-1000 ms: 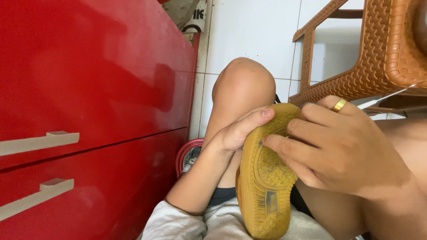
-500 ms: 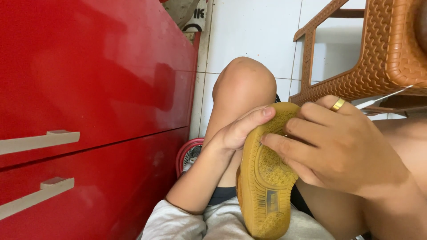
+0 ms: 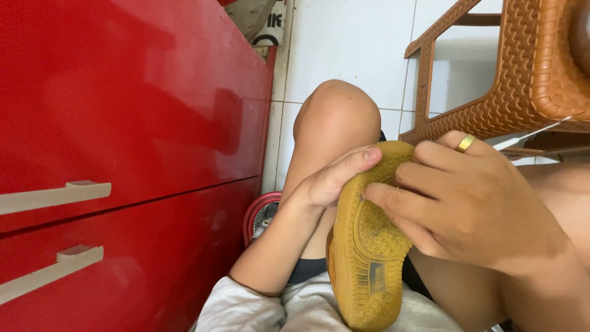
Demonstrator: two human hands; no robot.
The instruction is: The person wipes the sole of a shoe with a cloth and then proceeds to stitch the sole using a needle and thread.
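Observation:
I hold a shoe with a worn yellow-brown rubber sole turned toward me, resting against my raised knee. My left hand grips the shoe's left edge, thumb laid across the top of the sole. My right hand, with a gold ring on one finger, presses its fingertips onto the upper part of the sole. The shoe's upper is hidden behind the sole.
A red cabinet with two pale drawer handles fills the left. A brown woven plastic chair stands at the upper right on a white tiled floor. A small red fan sits behind my arm.

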